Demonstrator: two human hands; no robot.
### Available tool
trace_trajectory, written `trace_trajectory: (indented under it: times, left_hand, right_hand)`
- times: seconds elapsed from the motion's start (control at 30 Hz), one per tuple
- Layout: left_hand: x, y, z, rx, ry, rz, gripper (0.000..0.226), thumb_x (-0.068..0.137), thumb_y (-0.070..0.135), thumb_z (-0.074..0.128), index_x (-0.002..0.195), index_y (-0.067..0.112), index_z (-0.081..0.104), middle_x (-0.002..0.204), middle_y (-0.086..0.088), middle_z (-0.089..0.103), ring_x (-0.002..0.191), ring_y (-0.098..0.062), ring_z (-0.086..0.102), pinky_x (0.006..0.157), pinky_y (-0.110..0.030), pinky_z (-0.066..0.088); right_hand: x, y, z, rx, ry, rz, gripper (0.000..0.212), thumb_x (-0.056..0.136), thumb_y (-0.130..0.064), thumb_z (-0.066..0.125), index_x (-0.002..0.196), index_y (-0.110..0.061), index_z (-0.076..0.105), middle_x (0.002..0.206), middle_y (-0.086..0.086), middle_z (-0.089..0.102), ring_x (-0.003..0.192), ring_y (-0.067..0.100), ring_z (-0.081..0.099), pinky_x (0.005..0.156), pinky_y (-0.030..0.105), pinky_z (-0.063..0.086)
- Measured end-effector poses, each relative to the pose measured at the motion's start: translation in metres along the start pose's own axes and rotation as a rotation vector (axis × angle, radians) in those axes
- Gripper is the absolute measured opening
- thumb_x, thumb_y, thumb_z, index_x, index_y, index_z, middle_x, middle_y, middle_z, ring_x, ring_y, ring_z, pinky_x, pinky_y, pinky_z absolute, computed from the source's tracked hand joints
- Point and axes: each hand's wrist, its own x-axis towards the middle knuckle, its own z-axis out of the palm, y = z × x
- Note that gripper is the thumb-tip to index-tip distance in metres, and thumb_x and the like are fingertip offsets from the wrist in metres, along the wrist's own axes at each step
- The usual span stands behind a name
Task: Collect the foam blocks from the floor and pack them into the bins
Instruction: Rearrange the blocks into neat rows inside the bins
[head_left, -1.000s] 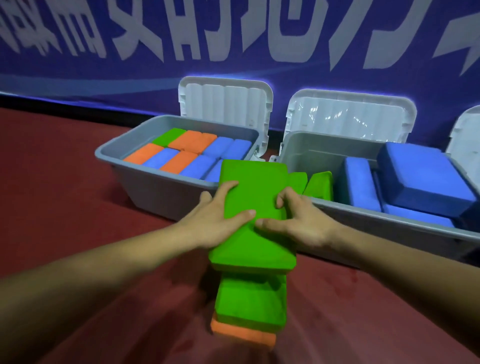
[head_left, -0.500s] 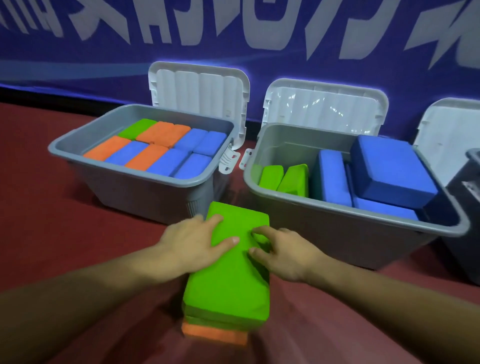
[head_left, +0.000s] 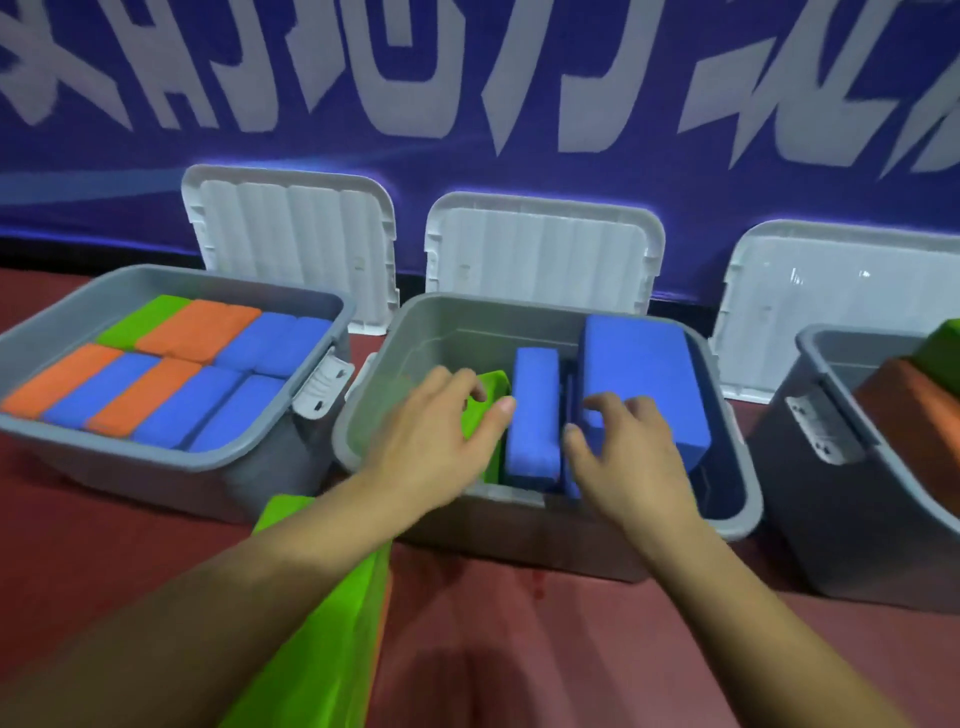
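From the head camera, the left bin looks full, with a top layer of orange, blue and green blocks packed side by side. The middle bin is only partly filled: a green block stands on edge at its left, beside a narrow blue block and a big blue block. The left hand reaches into this bin and appears to pinch the green block's top between thumb and curled fingers, though blur softens it. The right hand hovers over the blue blocks, fingers loosely bent and closing on nothing visible. The right bin holds a few orange and green pieces. A green stack waits on the floor under the left forearm, so packing seems well advanced but unfinished. The floor is dark red; white lids lean against a blue banner with pale lettering.
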Motion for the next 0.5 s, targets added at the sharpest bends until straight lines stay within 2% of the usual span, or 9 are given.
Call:
trace_trajectory:
  times: [0.1,0.17,0.27,0.33,0.4,0.5]
  left_hand:
    - [0.02,0.042,0.044,-0.111,-0.049,-0.101,0.064,0.086,0.073,0.033,0.124,0.029,0.059,0.114,-0.002,0.058,0.11,-0.026,0.059,0.096,-0.041,0.048]
    - [0.034,0.061,0.077,-0.114,-0.124,-0.129,0.068,0.089,0.071,0.035,0.141,0.029,0.051,0.136,-0.005,0.055,0.128,-0.025,0.052,0.107,-0.039,0.043]
    - [0.051,0.075,0.126,-0.186,-0.251,-0.178,0.075,0.093,0.069,0.037,0.157,0.032,0.028,0.161,-0.006,0.034,0.149,-0.024,0.03,0.12,-0.042,0.029]
    - [0.064,0.077,0.15,-0.231,-0.319,-0.231,0.076,0.095,0.069,0.036,0.16,0.036,0.014,0.168,-0.007,0.019,0.155,-0.025,0.016,0.123,-0.044,0.021]
    - [0.074,0.078,0.161,-0.292,-0.347,-0.269,0.073,0.099,0.065,0.036,0.161,0.036,0.009,0.168,-0.009,0.016,0.156,-0.025,0.012,0.124,-0.043,0.018]
    - [0.076,0.08,0.159,-0.341,-0.334,-0.286,0.071,0.1,0.063,0.039,0.161,0.038,0.011,0.164,-0.012,0.025,0.151,-0.026,0.026,0.119,-0.039,0.023]
  right_hand:
    - [0.002,0.044,-0.01,-0.067,0.096,0.202,0.048,0.092,-0.039,0.064,0.136,-0.021,0.061,0.134,0.019,0.051,0.125,0.042,0.045,0.1,0.05,0.04]
    - [0.009,0.065,-0.012,-0.041,0.072,0.297,0.054,0.095,-0.043,0.06,0.145,-0.023,0.054,0.149,0.022,0.042,0.137,0.041,0.037,0.11,0.049,0.034]
    - [0.015,0.087,-0.006,0.137,-0.07,0.407,0.068,0.099,-0.049,0.055,0.158,-0.025,0.033,0.164,0.022,0.021,0.153,0.034,0.018,0.121,0.044,0.022]
    - [0.014,0.096,0.0,0.235,-0.116,0.396,0.075,0.099,-0.05,0.055,0.162,-0.026,0.022,0.168,0.015,0.015,0.156,0.027,0.012,0.122,0.041,0.02]
    - [0.016,0.105,0.004,0.293,-0.092,0.361,0.083,0.097,-0.049,0.059,0.163,-0.026,0.015,0.167,0.01,0.021,0.154,0.024,0.018,0.119,0.039,0.025]
    - [0.025,0.106,-0.003,0.38,0.005,0.399,0.089,0.089,-0.062,0.06,0.161,-0.024,0.022,0.161,0.012,0.033,0.146,0.027,0.036,0.114,0.04,0.033]
